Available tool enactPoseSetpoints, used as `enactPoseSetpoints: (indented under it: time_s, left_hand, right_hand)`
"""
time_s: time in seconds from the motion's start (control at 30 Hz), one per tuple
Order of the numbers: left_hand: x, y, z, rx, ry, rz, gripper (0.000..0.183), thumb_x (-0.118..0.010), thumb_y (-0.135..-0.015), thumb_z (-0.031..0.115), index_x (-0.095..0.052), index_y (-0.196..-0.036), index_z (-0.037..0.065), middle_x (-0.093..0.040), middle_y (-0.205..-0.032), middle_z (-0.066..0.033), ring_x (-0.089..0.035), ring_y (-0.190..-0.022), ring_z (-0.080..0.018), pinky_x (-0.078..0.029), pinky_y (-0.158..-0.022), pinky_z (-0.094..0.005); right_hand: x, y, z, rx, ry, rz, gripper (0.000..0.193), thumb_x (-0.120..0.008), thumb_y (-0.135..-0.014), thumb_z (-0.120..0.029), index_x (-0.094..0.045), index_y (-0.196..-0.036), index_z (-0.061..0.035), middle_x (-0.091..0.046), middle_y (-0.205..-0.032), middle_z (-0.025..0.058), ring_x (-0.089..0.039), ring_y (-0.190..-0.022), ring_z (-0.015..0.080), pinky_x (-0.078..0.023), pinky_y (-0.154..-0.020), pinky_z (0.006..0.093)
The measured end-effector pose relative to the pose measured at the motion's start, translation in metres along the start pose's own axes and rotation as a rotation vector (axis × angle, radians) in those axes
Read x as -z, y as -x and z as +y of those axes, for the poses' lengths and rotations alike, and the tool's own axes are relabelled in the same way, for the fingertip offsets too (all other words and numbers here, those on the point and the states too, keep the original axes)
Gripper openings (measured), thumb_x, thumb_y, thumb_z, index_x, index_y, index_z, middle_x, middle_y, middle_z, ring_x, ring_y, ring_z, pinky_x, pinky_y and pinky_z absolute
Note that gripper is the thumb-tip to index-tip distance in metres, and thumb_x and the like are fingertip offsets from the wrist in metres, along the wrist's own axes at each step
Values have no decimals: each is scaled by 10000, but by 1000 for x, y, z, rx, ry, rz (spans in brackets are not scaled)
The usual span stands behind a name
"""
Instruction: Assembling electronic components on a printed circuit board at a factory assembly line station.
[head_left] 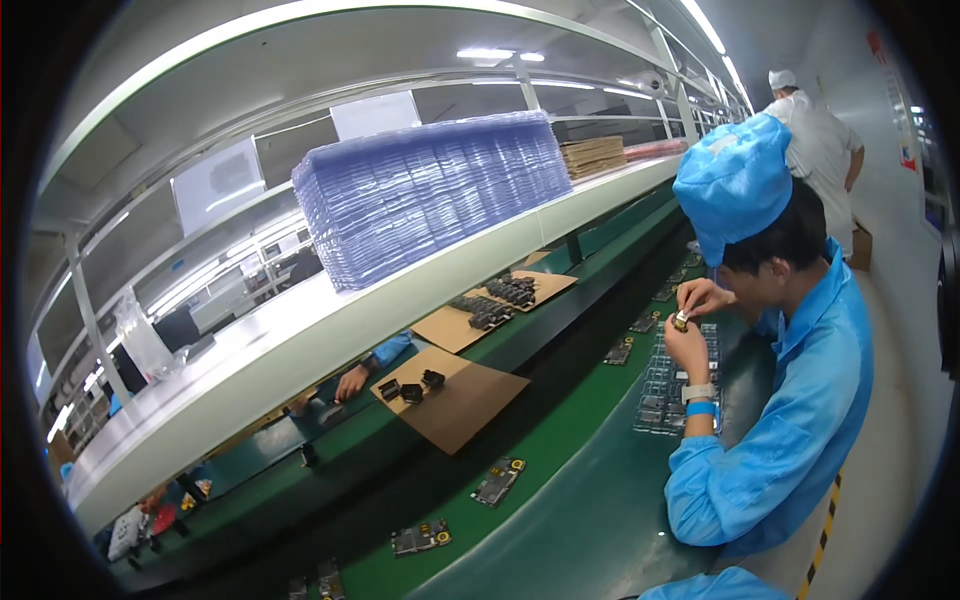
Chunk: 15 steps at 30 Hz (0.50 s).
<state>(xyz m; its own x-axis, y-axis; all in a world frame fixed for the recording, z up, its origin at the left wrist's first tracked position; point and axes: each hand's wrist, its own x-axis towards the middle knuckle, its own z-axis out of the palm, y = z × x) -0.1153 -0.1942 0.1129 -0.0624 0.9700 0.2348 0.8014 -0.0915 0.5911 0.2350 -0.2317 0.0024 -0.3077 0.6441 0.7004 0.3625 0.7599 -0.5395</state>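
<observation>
Neither of my hands is in the picture. A bit of blue sleeve [715,586] shows at the lower edge, with no hand visible on it. Closest to it, the green belt [560,440] carries circuit boards: one board [498,482] with a yellow ring, another board [421,538] nearer, and several more further along. To the right, a co-worker in blue holds a small part [681,321] with both hands, too small to name. Under those hands lies a see-through tray [660,395] with boards in its pockets.
A white shelf [240,375] crosses above the belt, bearing a tall stack of bluish plastic trays [430,195]. Below it lies a cardboard sheet [455,415] with black parts [411,393]. Another person's hand [352,383] reaches in beyond. A person in white [825,150] stands far right.
</observation>
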Motion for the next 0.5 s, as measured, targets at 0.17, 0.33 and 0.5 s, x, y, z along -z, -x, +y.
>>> enactPoseSetpoints:
  time_s: [0.17, 0.33, 0.5]
  left_hand:
    - [-130, 34, 98, -68, 811, -328, 129, -705, -933, 102, -640, -1030, 47, -655, -890, -8, -601, -775, -63, -483, -643, -204]
    - [-154, 7, 131, 180, 1012, -644, 147, -667, -971, 169, -643, -1043, 43, -668, -917, -20, -620, -736, -87, -500, -618, -215]
    - [-176, -64, 94, -217, 337, -412, 330, -626, -981, 356, -669, -1090, 47, -704, -944, -105, -671, -755, -217, -535, -609, -353]
  right_hand:
    - [26, -22, -29, 112, 69, 135, 250, -650, -916, -157, -633, -1128, -26, -611, -1144, 134, -623, -1013, 325, -539, -848, 397]
    - [42, -28, 11, -10, 76, 108, 204, -640, -906, -136, -642, -1078, -28, -624, -1113, 136, -624, -1022, 316, -518, -880, 399]
    - [44, -21, 33, -75, 122, 16, 159, -648, -903, -197, -647, -935, -41, -626, -971, 136, -625, -942, 341, -515, -837, 422]
